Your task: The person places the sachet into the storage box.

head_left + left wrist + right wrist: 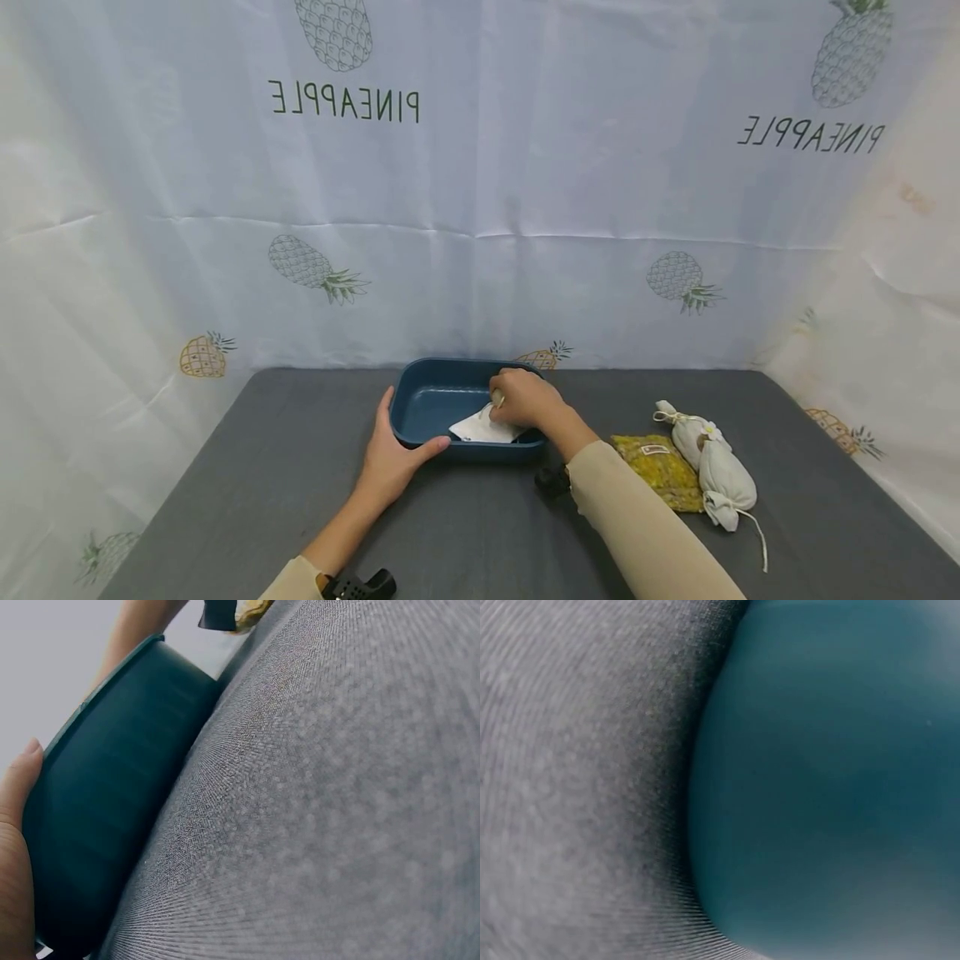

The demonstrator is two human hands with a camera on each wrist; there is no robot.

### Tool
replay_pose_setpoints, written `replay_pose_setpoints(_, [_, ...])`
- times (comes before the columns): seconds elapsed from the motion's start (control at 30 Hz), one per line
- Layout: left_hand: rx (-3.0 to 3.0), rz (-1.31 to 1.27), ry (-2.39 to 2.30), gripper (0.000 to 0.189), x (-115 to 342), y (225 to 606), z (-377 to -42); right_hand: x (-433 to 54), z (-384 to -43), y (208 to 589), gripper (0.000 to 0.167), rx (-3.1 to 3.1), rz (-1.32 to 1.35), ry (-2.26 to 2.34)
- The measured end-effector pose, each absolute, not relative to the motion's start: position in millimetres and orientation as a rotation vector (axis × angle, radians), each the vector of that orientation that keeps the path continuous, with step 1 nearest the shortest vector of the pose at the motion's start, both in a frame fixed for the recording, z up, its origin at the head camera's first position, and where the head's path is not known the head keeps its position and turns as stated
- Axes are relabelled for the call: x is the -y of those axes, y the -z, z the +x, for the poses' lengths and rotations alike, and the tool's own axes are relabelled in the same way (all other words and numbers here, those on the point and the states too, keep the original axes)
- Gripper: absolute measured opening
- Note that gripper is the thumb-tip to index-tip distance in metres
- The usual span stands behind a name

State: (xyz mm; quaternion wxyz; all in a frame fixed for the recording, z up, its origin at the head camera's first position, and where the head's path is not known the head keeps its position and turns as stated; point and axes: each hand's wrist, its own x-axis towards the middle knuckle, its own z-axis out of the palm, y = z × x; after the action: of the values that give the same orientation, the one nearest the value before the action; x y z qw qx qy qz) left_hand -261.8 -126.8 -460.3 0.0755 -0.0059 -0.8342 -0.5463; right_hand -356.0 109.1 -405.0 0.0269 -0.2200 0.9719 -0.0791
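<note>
A dark blue rectangular bin [438,402] stands near the back of the table. My left hand [390,458] holds its left front corner, fingers along the left side and thumb on the front rim. In the left wrist view, the thumb [21,780] lies against the bin's wall [112,772]. Inside the bin, at its right, my right hand [527,402] grips a white cloth bag [480,427], partly covered by the fingers. The right wrist view shows only the bin's outer wall [825,780] close up, without the hand.
Right of the right forearm lie a yellow-green patterned pouch [660,475] and two white cloth bags with cords, one farther back [686,433] and one nearer [727,483]. The grey table [300,467] meets a pineapple-print curtain [480,292] behind the bin.
</note>
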Motion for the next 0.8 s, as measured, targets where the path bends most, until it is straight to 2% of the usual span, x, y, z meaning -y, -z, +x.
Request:
replay_pose_setpoints(0.2, [2.505,-0.028,1.649,0.121,123.1,458.3,-262.6,-113.0,-352.1,402.0,0.034,-3.053,-0.643,0.206])
replay_pose_setpoints(0.37, [2.493,-0.044,1.667,0.120,122.2,458.6,-263.6,-118.5,-340.9,392.1,0.050,-3.081,-0.667,0.314])
replay_pose_setpoints(0.63, [2.483,-0.041,1.656,0.120,124.7,460.6,-263.1,-137.0,-309.3,352.0,0.057,-3.061,-0.874,0.532])
replay_pose_setpoints(0.8, [2.490,-0.037,1.643,0.121,128.4,459.5,-262.0,-157.4,-289.0,331.2,0.063,-3.111,-0.883,0.609])
